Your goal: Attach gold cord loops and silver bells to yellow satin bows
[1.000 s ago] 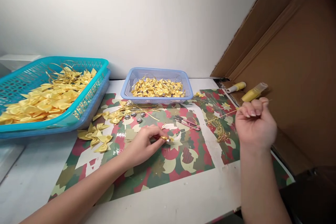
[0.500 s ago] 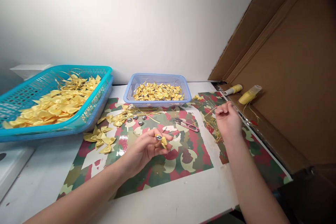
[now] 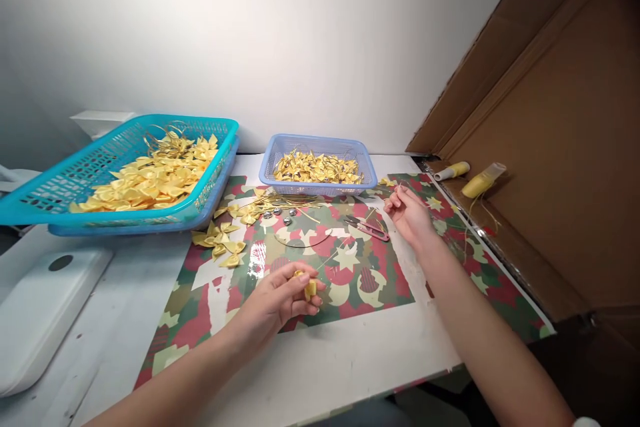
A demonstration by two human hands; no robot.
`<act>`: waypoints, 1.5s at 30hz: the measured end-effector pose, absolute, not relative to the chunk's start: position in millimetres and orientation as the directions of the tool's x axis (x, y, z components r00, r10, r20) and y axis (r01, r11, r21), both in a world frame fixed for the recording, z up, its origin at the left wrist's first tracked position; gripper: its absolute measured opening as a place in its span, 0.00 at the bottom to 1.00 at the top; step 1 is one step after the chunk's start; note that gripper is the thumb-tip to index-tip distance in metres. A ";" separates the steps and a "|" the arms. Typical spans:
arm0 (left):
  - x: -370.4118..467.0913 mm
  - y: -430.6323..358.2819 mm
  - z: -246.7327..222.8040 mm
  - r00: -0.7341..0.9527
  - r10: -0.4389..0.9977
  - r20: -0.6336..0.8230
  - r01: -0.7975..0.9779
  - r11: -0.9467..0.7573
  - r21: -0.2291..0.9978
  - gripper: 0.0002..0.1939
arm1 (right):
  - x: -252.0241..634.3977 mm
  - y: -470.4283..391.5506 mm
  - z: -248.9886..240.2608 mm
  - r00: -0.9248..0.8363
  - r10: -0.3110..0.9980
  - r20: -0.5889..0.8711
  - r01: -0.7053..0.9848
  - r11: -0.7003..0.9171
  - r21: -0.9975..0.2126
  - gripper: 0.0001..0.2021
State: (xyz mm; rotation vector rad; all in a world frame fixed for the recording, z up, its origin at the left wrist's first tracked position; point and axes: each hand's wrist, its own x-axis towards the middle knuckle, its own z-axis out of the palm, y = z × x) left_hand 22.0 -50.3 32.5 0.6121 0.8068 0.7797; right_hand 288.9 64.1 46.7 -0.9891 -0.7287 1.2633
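My left hand (image 3: 283,297) is closed around a small yellow ribbon bow (image 3: 311,289), held low over the camouflage-patterned sheet. My right hand (image 3: 407,213) is raised beyond it to the right, thumb and fingertips pinched together. A faint thin thread (image 3: 331,257) slants up from the bow toward the right hand; its far end is too fine to follow. Pink-handled thread snips (image 3: 369,227) lie between the hands. Further left are several silver jingle bells (image 3: 287,221), loose yellow bows (image 3: 220,240) and a bundle of gold cords (image 3: 295,201).
A turquoise basket (image 3: 55,210) heaped with yellow bows stands at left, stacked on a blue one. A lilac basket (image 3: 320,189) of bows stands at the back. Two yellow thread spools (image 3: 483,181) sit by the cardboard wall (image 3: 550,147) at right. A white device (image 3: 55,307) lies front left.
My right hand has moved left and turned, its pinched fingertips now facing inward. My left hand keeps the bow, whose silver bell no longer shows. The view has shifted left.
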 end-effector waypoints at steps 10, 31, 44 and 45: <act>18.1 -59.5 28.7 0.514 0.794 -0.324 -0.207 0.482 0.851 0.16 | 286.5 91.6 75.1 0.165 0.982 -0.093 -0.429 -0.014 -0.903 0.16; 13.2 -63.1 23.5 0.532 0.747 0.398 0.284 -0.600 0.747 0.08 | 280.4 99.4 74.6 0.102 0.987 -0.127 -0.359 -0.083 -0.930 0.18; 57.7 -90.5 27.4 0.429 0.902 0.041 0.429 -0.244 0.870 0.03 | 234.2 116.6 95.0 0.020 0.990 -0.137 -0.114 -0.134 -0.984 0.12; 59.5 -90.7 27.4 0.408 0.912 0.045 0.500 -0.265 0.824 0.03 | 228.3 118.6 96.4 0.009 0.990 -0.138 -0.089 -0.136 -0.987 0.11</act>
